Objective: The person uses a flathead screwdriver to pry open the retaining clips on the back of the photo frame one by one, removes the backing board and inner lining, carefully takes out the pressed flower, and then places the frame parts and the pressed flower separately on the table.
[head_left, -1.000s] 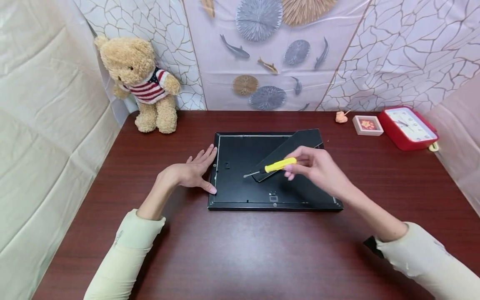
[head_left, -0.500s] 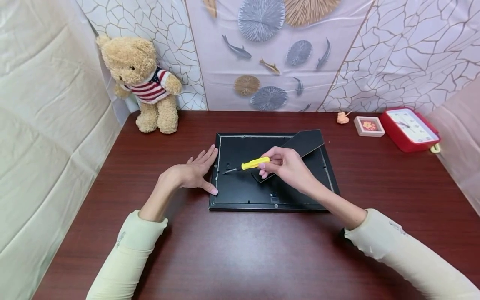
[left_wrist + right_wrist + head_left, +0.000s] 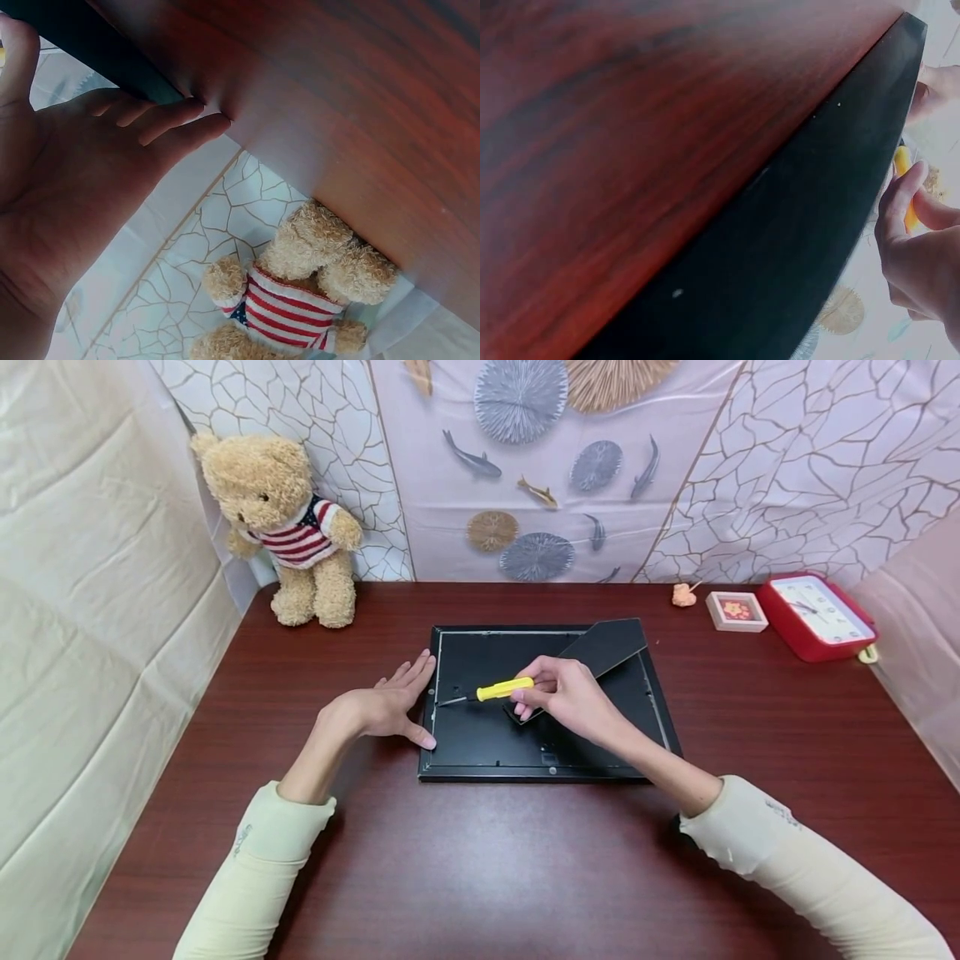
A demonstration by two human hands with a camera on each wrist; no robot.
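Note:
A black picture frame (image 3: 480,739) lies back side up on the table, its stand leg (image 3: 611,647) slanting across the backing board. My right hand (image 3: 566,693) pinches the yellow handle of a screwdriver (image 3: 504,689) between thumb and fingers. The metal tip points left and reaches the inner left edge of the frame; whether it touches is hard to tell. My left hand (image 3: 382,706) rests with spread, straight fingers against the frame's left side. In the right wrist view the frame's side (image 3: 780,217) hides part of the work, and the yellow handle (image 3: 904,169) shows between thumb and fingers.
A teddy bear (image 3: 281,527) in a striped shirt sits at the back left of the table. Along the back right are a small orange object (image 3: 683,595), a small pale box (image 3: 737,611) and a red clock (image 3: 817,614). Patterned sheets hang behind.
My right hand has carried the screwdriver leftward over the frame, bringing its tip from mid-board to the left edge. Most of this came in the first half second. My left hand has stayed put.

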